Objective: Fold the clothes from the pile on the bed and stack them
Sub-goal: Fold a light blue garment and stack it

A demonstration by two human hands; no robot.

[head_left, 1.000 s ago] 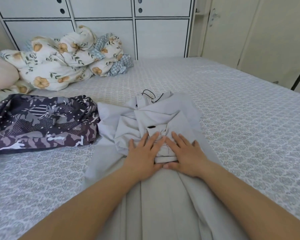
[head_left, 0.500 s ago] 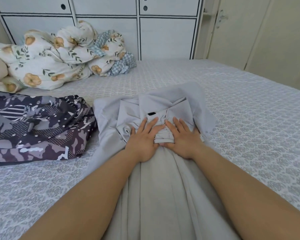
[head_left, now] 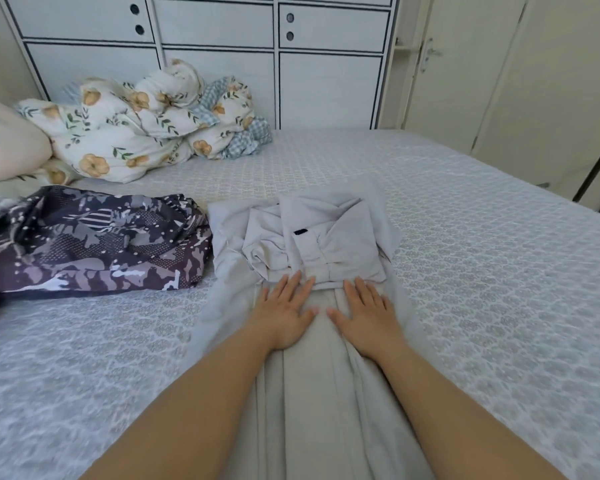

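Note:
A pale grey garment [head_left: 326, 237] lies in the middle of the bed, its far part folded into a bundle with a small dark tag, its near part stretching flat toward me. My left hand [head_left: 284, 311] and my right hand [head_left: 368, 313] press flat on the cloth side by side, just in front of the folded bundle, fingers straight. A dark camouflage-patterned garment [head_left: 94, 244] lies crumpled to the left, apart from both hands.
The bed's patterned grey cover [head_left: 482, 271] spreads to the right and front. A bunched floral quilt [head_left: 142, 123] and a pale pillow [head_left: 7, 143] sit at the far left. White cabinet doors [head_left: 326, 81] stand behind the bed.
Both hands have slid back toward me off the folded bundle onto the flat cloth below it. The garment's far end with the black cord has been folded under or in.

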